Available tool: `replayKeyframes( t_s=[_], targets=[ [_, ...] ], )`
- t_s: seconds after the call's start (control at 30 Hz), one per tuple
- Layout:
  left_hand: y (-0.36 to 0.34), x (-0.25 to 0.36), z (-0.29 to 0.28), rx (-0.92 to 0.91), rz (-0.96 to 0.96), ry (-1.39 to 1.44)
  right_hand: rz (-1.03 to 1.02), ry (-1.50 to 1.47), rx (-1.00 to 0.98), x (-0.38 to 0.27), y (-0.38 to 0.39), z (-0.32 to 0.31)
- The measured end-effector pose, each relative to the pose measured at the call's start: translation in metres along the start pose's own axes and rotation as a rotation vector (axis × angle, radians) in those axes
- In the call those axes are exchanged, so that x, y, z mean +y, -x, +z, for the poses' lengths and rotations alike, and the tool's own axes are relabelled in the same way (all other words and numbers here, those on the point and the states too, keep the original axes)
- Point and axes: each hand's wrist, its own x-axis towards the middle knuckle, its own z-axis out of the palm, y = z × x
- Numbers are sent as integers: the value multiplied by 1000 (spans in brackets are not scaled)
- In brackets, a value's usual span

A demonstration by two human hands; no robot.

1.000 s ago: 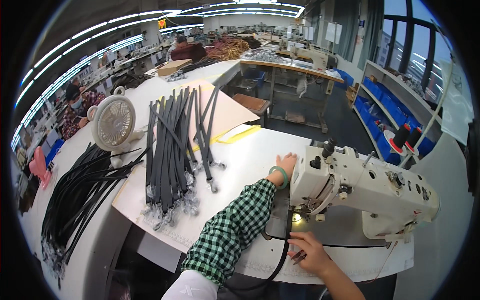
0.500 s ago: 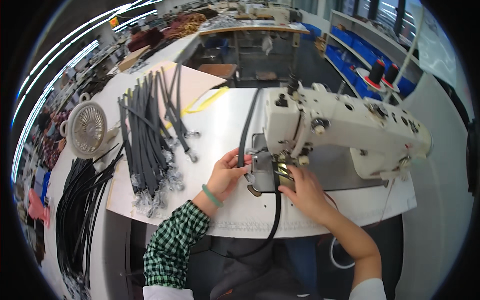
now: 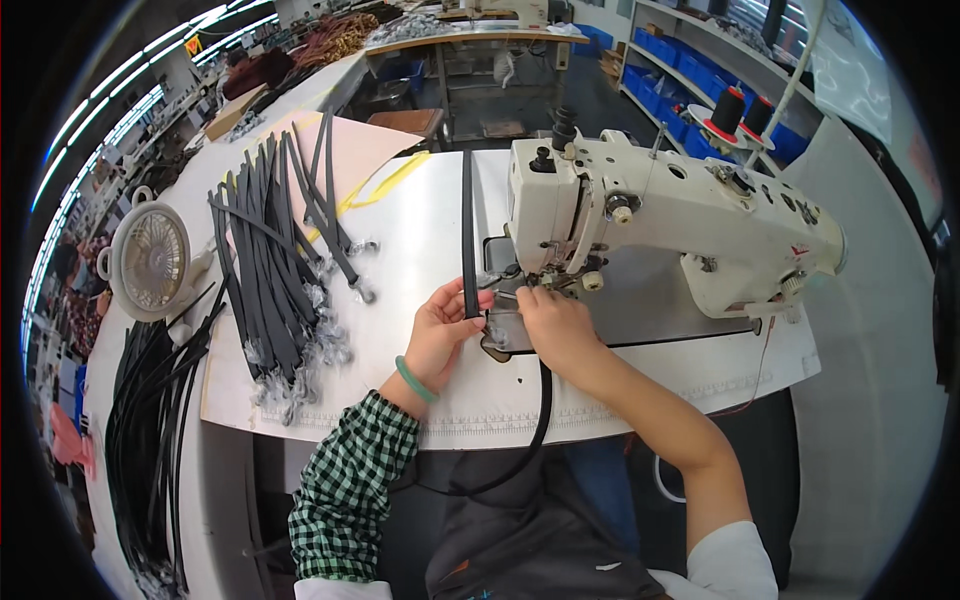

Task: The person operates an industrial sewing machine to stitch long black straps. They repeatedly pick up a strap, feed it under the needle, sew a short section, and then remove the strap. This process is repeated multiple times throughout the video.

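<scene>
My left hand (image 3: 447, 330) pinches a dark strap (image 3: 470, 230) near its lower end, between thumb and fingers. The strap stretches away from me across the white table, and a clear plastic-wrapped fitting (image 3: 497, 330) shows by my thumb. My right hand (image 3: 558, 325) is closed under the needle area of the sewing machine (image 3: 650, 210); its bent fingertips hide what they hold. From beneath it a second black strap (image 3: 545, 410) runs over the table's front edge and curves down towards my lap.
A bundle of dark straps (image 3: 270, 270) with plastic-wrapped ends lies left on the table. Farther left are a small white fan (image 3: 150, 260) and more hanging black straps (image 3: 150, 430). Two black thread spools (image 3: 728, 112) stand behind the machine, near shelves with blue bins (image 3: 655, 90).
My right hand has moved away from me and left, closer to the needle, and its fingers have drawn together. My left hand keeps hold of the strap, which now lies straighter.
</scene>
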Motion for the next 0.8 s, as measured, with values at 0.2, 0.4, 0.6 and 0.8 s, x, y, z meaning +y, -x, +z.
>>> replayKeyframes(
  t_s=[0.2,0.4,0.6,0.8],
  targets=[
    [-2,0,2,-3,-9,2,-25,-13,30,-1,4,-10],
    [1,1,-3,-7,-2,-7,-15,-128,77,4,1,-3],
    [2,2,4,4,-6,4,-263,-419,68,25,40,-31],
    [1,1,3,17,-13,-9,-451,-537,-84,31,54,-28]
  ],
)
